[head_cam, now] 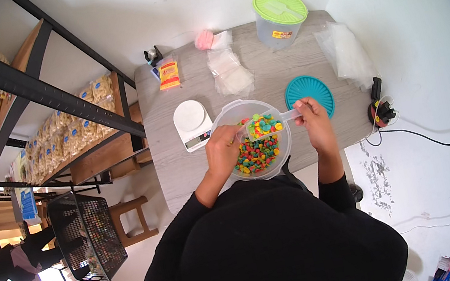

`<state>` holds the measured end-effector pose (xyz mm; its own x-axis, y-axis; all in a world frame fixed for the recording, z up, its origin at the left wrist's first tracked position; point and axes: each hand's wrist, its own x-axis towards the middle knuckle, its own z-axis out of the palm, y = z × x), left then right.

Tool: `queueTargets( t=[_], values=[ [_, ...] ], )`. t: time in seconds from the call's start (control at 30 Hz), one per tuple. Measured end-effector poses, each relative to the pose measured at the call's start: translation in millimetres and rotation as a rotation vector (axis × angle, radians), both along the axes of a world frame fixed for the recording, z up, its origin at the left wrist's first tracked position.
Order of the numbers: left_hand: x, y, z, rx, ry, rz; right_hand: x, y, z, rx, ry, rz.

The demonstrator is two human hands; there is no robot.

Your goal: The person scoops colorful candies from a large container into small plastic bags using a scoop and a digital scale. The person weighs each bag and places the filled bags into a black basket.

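My right hand grips the handle of a clear plastic scoop, heaped with colourful small round snacks or candies. The scoop is held level above a large translucent plastic tub, which holds more of the same colourful pieces. At the scoop's front end, my left hand pinches what looks like the edge of a small clear plastic bag; my fingers partly hide it. A white digital kitchen scale stands left of the tub. Behind my right hand lies a teal ribbed lid.
Clear bags, a yellow-red packet and a green-lidded tub stand along the table's back. More plastic bags lie right, near a power outlet block. Left are shelves of bagged snacks, a black crate and another person.
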<state>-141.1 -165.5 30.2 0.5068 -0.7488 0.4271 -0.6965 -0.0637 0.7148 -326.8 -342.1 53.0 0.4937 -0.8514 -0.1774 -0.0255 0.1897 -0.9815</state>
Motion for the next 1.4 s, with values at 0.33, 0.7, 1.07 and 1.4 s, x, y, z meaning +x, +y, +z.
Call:
queueTargets(
  t=[0.33,0.7,1.07,1.4],
  values=[
    [-1.2,-5.8,0.6,-0.041,-0.227,-0.108,7.8,12.2,6.7,-0.082,0.101,-0.034],
    [1.5,-13.2,-7.4,0.042,0.005,-0.177,6.1,24.5,33.4,-0.152,0.005,0.176],
    [0.1,-23.9,-6.1,0.255,0.240,-0.258,10.4,38.5,57.1,-0.473,0.234,0.222],
    [-1.6,-27.5,-18.2,0.139,0.275,-0.295,13.1,44.1,69.6,-0.554,0.277,0.200]
  ],
)
